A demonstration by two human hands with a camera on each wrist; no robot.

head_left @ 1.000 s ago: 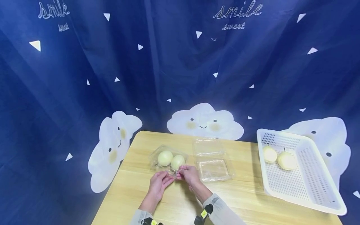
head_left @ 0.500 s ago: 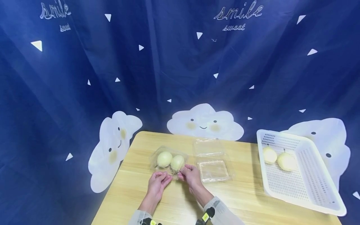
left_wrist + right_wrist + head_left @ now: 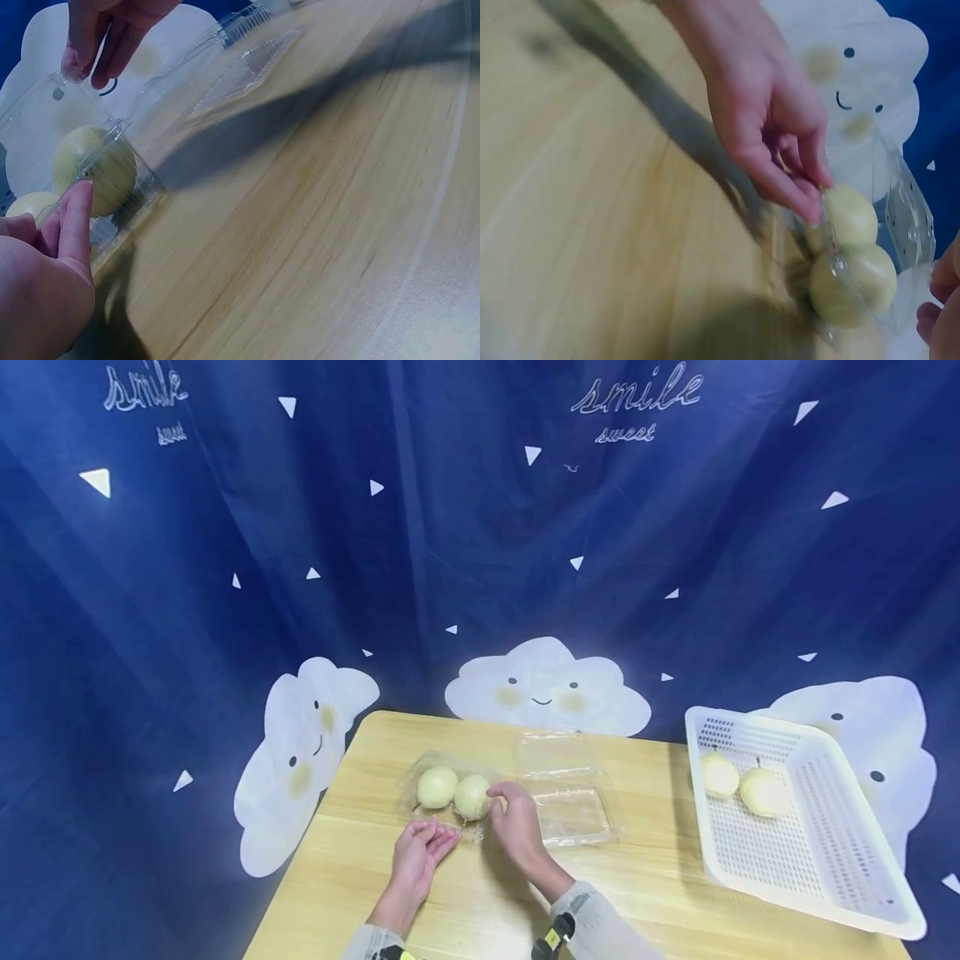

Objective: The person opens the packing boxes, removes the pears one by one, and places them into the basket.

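Observation:
A clear plastic clamshell box (image 3: 452, 758) holds two pale yellow pears, a left pear (image 3: 437, 787) and a right pear (image 3: 472, 797), on the wooden table. My left hand (image 3: 422, 856) pinches the front edge of this box. At the lid's right side, my right hand (image 3: 517, 822) pinches the lid edge between thumb and fingers. The left wrist view shows the right hand (image 3: 112, 37) up at the lid corner, above the left hand (image 3: 49, 277). In the right wrist view the lid (image 3: 907, 214) stands partly raised over the pears.
A second clear clamshell box (image 3: 570, 814) lies unfolded just right of the first, its edge behind my right hand. Farther right stands a white perforated basket (image 3: 817, 860) with two more pears (image 3: 765, 791). Behind the table (image 3: 637, 877) hangs a dark blue cloud-print curtain (image 3: 480, 527).
My right hand has moved from the front edge of the box up and along to its right side. The left hand stays at the front edge.

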